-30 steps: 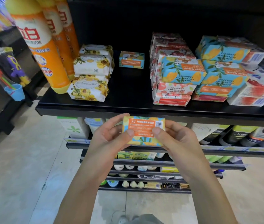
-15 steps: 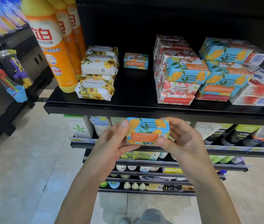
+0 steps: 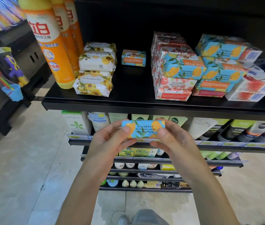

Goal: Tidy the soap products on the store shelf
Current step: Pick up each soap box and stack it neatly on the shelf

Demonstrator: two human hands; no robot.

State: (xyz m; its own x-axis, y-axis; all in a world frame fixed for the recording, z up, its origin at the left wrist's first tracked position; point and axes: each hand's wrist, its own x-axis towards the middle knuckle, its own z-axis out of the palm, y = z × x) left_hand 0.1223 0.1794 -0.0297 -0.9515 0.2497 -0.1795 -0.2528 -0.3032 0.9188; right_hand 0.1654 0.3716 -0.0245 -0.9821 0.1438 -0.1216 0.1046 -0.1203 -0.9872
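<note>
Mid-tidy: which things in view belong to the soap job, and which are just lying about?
Job: blue soap box held by left hand and right hand; lone blue box on the top shelf; boxed soap stacks; floral soap packs.
Not job: orange detergent bottles; lower-shelf tubes; hanging toys.

Both hands, L [image 3: 110,142] & R [image 3: 174,140], pinch blue soap box [image 3: 143,128] below top shelf [image 3: 128,106] edge.

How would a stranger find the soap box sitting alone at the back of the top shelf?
On the black top shelf, find the tall orange bottles at the left and the flowery white packs beside them. Right of those packs is the lone soap box: blue with an orange label, touching nothing, while others are stacked.
</note>
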